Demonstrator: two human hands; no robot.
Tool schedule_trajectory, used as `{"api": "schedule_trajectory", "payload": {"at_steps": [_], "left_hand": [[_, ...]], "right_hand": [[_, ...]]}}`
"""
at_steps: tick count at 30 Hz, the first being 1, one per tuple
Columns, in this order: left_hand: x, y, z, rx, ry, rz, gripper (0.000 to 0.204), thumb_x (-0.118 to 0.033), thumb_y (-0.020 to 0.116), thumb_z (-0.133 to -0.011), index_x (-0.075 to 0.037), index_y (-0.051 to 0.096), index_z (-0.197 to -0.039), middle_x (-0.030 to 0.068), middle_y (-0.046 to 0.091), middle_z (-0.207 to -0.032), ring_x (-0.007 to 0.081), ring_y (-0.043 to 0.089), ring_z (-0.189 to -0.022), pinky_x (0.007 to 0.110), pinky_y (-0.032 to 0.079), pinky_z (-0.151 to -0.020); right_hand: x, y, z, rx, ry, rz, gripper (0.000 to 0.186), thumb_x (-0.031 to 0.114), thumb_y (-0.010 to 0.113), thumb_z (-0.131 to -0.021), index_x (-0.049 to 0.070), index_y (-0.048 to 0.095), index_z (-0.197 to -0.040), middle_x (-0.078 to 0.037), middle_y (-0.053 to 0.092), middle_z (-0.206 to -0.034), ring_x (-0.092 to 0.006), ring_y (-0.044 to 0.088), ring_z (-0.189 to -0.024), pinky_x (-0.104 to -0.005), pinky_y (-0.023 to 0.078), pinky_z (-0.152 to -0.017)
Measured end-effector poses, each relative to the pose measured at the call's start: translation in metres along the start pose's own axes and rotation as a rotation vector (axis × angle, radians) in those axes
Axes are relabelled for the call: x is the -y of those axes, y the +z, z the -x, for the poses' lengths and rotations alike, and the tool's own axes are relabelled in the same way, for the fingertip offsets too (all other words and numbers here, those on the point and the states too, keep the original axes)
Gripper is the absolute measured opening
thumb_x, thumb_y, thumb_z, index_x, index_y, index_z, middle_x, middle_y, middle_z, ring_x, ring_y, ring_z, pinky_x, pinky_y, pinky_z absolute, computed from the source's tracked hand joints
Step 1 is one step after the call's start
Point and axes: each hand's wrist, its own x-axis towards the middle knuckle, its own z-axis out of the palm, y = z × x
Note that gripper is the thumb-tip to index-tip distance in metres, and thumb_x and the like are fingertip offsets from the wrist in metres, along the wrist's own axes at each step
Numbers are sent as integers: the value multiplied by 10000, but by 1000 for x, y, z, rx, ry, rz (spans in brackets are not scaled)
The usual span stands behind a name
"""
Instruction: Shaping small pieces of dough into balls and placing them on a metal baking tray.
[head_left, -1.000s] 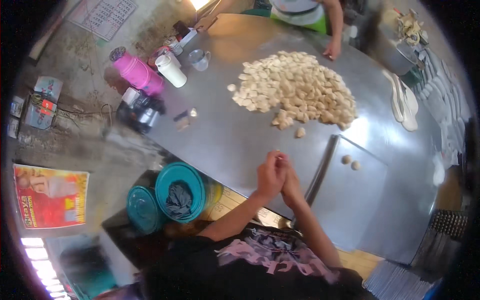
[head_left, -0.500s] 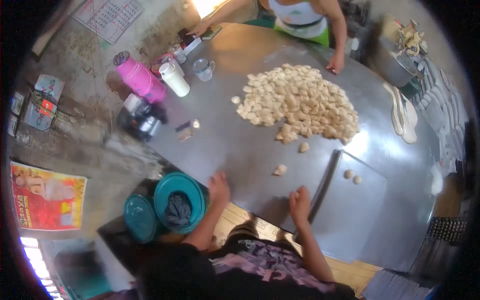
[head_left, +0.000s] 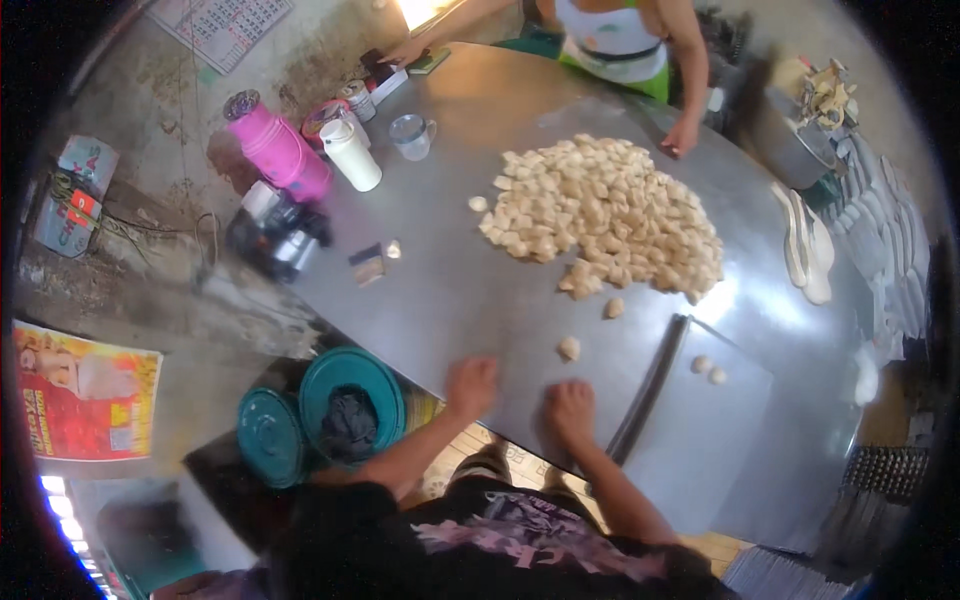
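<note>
Over the front edge of the metal table my left hand is closed, its fingers curled and slightly blurred. Close by on the right, my right hand rests low at the tabletop with its fingers curled under. Whatever either palm holds is hidden. A single dough piece lies just beyond my right hand, and another dough lump sits farther back. Behind them spreads a big heap of pale dough pieces. Two dough balls lie on a flat metal tray at my right.
A pink jug, a white flask and a clear mug line the left edge. A teal bucket with a black bag stands below left. Across the table, a person's hand rests near the heap. Oblong pale pieces lie far right.
My left hand has moved right, in over the table edge. My right hand has shifted slightly left, so the two are closer together. The view has tilted a little.
</note>
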Motion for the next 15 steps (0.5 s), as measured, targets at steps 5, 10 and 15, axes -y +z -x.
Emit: {"api": "schedule_trajectory", "payload": {"at_steps": [5,10,15], "left_hand": [[-18,-32,-49,200,135,-93,156,-201,504,-888,-70,580,-923,153,592,-815,352,555,-772,488,431,-681],[-20,-8,26,1,44,-36,146,-185,480,-918,-63,562,-928,153,590,-813,360,552,-779,467,439,-672],[-151,-14,11,-270,41,472,205,-240,479,-938,-52,560,-947,163,589,-811,348,575,-735,450,449,-633]], "right_hand": [[-15,-22,-35,44,-124,4,168,160,531,-796,48,551,-919,-148,520,-925,-330,495,-925,-440,397,-784],[2,-32,14,-17,-46,8,241,282,488,-906,56,571,-899,-128,567,-907,-342,536,-828,-432,436,-715],[16,1,-1,106,420,-505,262,275,505,-916,45,558,-1029,-123,590,-956,-329,559,-839,-421,440,-695]]}}
